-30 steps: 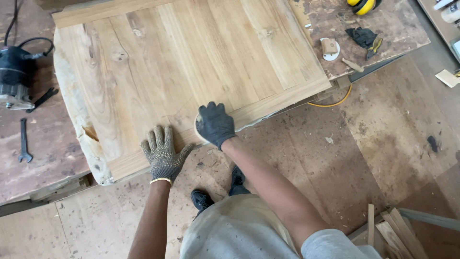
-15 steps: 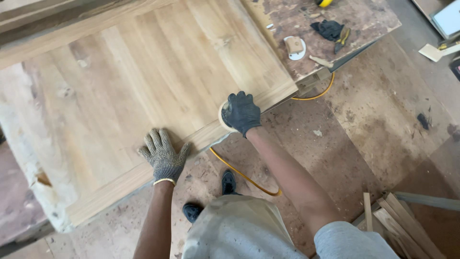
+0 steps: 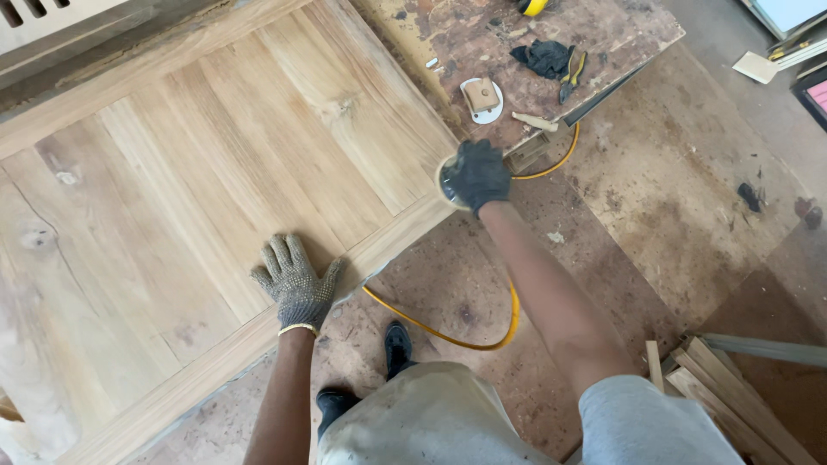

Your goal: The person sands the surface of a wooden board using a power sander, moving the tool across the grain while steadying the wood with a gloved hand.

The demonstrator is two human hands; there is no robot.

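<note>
A large panel of joined wooden boards point(image 3: 215, 189) lies flat across the work surface. My left hand point(image 3: 295, 280), in a grey dotted glove, rests flat with fingers spread on the panel near its front edge. My right hand point(image 3: 478, 175), in a dark glove, grips a round sander point(image 3: 446, 182) at the panel's right front corner. A yellow hose point(image 3: 465, 340) loops from the sander down over the floor.
A worn workbench point(image 3: 603, 39) to the right carries a dark glove point(image 3: 544, 57), pliers point(image 3: 571, 71), a white disc with a wooden block point(image 3: 482, 96). Wood strips point(image 3: 732, 387) are stacked on the floor at lower right. My shoes point(image 3: 396, 344) stand by the panel.
My right hand slid the sander rightward along the panel's front edge to its corner. The left hand stayed flat on the panel. The view shifted right, and the hose came into sight.
</note>
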